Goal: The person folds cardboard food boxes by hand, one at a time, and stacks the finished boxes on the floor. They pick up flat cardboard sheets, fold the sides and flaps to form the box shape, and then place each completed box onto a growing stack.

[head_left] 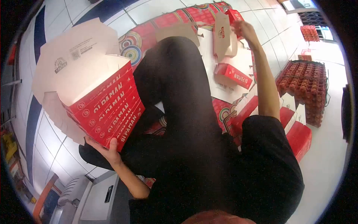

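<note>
We're seated on the patterned mat [136,44], black-trousered leg [179,82] stretched up the middle of it; everything below is placed relative to that leg.

Left hand [106,147], on the left side of the leg near the hip: fingers wrapped under the bottom corner of a stack of nested red boxes [108,108], lids flapped open and white inside. The whole stack is carried from that one corner and tilted.

Right hand [244,30], past the knee on the right side: fingers closed around the top of a folded carton [223,35], held upright. Exact pinch is too small to tell.

Also right of the leg: one red box [233,74] lying on flat white sheets [242,59], more red boxes [298,136] beside the hip, and a stack of egg trays [305,86] further out on the floor.

Risks, our read:
- Stack is supported low and at one edge, so a wrist tilt could let the nested boxes slide apart or fan out onto the tiles.
- Open lids catch on each other, could crease.
- Right arm is at full reach, the grip on the carton is light, and it could drop onto the sheets.
- Egg trays sit close to the right elbow, so a wide swing back might clip them.
</note>
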Tool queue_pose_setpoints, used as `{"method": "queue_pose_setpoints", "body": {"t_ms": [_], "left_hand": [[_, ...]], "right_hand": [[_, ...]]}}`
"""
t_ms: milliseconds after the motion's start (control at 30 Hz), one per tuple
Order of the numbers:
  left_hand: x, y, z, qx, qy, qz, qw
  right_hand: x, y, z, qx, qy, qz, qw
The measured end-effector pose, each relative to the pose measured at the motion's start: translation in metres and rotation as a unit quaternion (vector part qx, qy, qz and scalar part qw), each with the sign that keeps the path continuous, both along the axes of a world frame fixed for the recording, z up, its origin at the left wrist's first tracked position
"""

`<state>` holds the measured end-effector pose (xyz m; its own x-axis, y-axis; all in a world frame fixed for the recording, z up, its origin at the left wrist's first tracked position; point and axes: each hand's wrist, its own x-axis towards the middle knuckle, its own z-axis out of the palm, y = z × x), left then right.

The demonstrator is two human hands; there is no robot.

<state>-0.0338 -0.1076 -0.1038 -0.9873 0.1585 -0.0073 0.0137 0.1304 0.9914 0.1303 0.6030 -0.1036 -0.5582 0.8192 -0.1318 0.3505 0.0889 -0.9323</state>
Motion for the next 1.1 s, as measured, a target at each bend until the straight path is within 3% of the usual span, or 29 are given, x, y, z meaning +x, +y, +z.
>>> {"method": "queue_pose_setpoints", "body": {"t_ms": [33, 67, 133, 200, 267, 300, 367, 400, 433, 467, 500, 533, 567, 600, 667, 800, 867, 933, 1033, 1100], "left_hand": [[0.001, -0.001, -0.001, 0.004, 0.001, 0.002, 1.000], [0.000, -0.001, -0.002, 0.006, 0.004, 0.005, 1.000], [0.000, -0.002, -0.003, 0.011, -0.004, -0.003, 1.000], [0.000, -0.002, -0.001, 0.014, 0.000, 0.000, 1.000], [-0.003, 0.001, 0.000, 0.016, 0.005, 0.006, 1.000], [-0.002, 0.003, 0.002, 0.007, 0.015, -0.006, 1.000], [0.003, 0.000, 0.000, -0.007, 0.024, -0.003, 1.000], [0.007, 0.005, 0.007, 0.001, 0.012, 0.000, 1.000], [0.008, 0.008, 0.012, -0.022, 0.021, -0.010, 0.999], [0.014, 0.010, 0.018, -0.046, 0.028, -0.020, 0.998], [0.016, 0.012, 0.019, -0.052, 0.027, -0.006, 0.998], [0.018, 0.013, 0.019, -0.056, 0.055, -0.019, 0.997], [0.020, 0.014, 0.019, -0.059, 0.081, -0.037, 0.994], [0.023, 0.015, 0.018, -0.059, 0.077, -0.031, 0.995], [0.027, 0.015, 0.017, -0.054, 0.075, -0.035, 0.995], [0.029, 0.016, 0.017, -0.053, 0.076, -0.038, 0.995], [0.031, 0.014, 0.016, -0.106, 0.135, -0.063, 0.983], [0.033, 0.013, 0.019, -0.125, 0.164, -0.067, 0.976], [0.035, 0.012, 0.006, -0.111, 0.191, -0.061, 0.973], [0.036, 0.011, -0.001, -0.076, 0.187, -0.047, 0.978]], "right_hand": [[0.019, 0.021, -0.025, 0.138, -0.144, 0.133, 0.971], [0.025, 0.031, -0.043, 0.270, -0.279, 0.257, 0.885], [0.041, -0.019, -0.046, 0.296, -0.307, 0.372, 0.824], [0.042, -0.070, -0.049, 0.327, -0.392, 0.392, 0.765], [0.042, -0.086, -0.058, 0.348, -0.404, 0.457, 0.712], [0.051, -0.081, -0.096, 0.398, -0.253, 0.337, 0.815], [0.029, -0.085, -0.078, 0.460, -0.224, 0.368, 0.776], [0.020, -0.090, -0.067, 0.406, -0.280, 0.343, 0.800], [0.005, -0.092, -0.051, 0.432, -0.234, 0.316, 0.812], [-0.016, -0.129, 0.001, 0.407, -0.237, 0.242, 0.849], [-0.025, -0.116, -0.002, 0.490, -0.044, 0.224, 0.841], [-0.037, -0.131, 0.031, 0.453, -0.045, 0.209, 0.865], [-0.061, -0.189, 0.111, 0.319, -0.102, 0.189, 0.923], [-0.064, -0.193, 0.123, 0.351, -0.011, 0.191, 0.916], [-0.074, -0.238, 0.176, 0.207, 0.079, 0.187, 0.957], [-0.095, -0.332, 0.229, 0.051, 0.177, 0.254, 0.950], [-0.111, -0.363, 0.237, 0.080, 0.051, 0.353, 0.931], [-0.133, -0.383, 0.215, 0.139, 0.093, 0.440, 0.882], [-0.134, -0.408, 0.212, 0.240, 0.107, 0.434, 0.862], [-0.125, -0.429, 0.231, 0.128, 0.104, 0.341, 0.926]]}}
